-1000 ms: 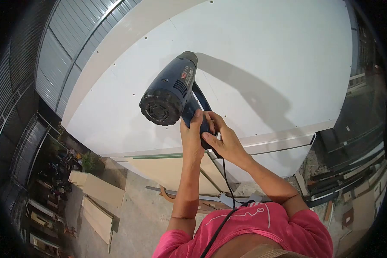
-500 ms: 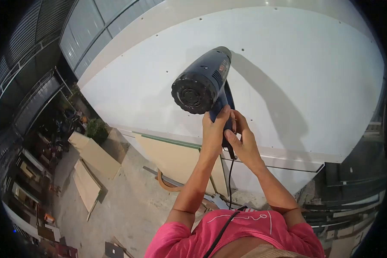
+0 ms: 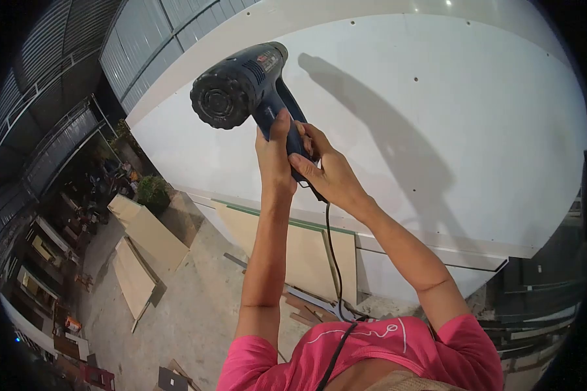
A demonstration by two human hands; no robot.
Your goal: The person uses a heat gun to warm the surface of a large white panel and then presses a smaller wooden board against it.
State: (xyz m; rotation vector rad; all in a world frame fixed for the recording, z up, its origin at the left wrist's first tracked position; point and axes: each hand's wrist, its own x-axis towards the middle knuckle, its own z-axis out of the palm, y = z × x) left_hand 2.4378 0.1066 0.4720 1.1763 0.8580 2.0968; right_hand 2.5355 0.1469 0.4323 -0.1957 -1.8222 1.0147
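Heat gun [image 3: 244, 70] raised at white panel [image 3: 496, 130], nozzle apart from it (judging by the offset shadow). Left hand [image 3: 274, 156] fingers wrap handle; right hand [image 3: 336, 176] fingers curl round its lower end. Any repositioning calls for cord [image 3: 337, 355] slack.

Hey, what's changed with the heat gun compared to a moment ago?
The heat gun has moved left across the white panel, farther from the dark spot it was near, and its nozzle now shows a gap from its shadow. Nothing was picked up or let go: left hand and right hand still grip the handle.
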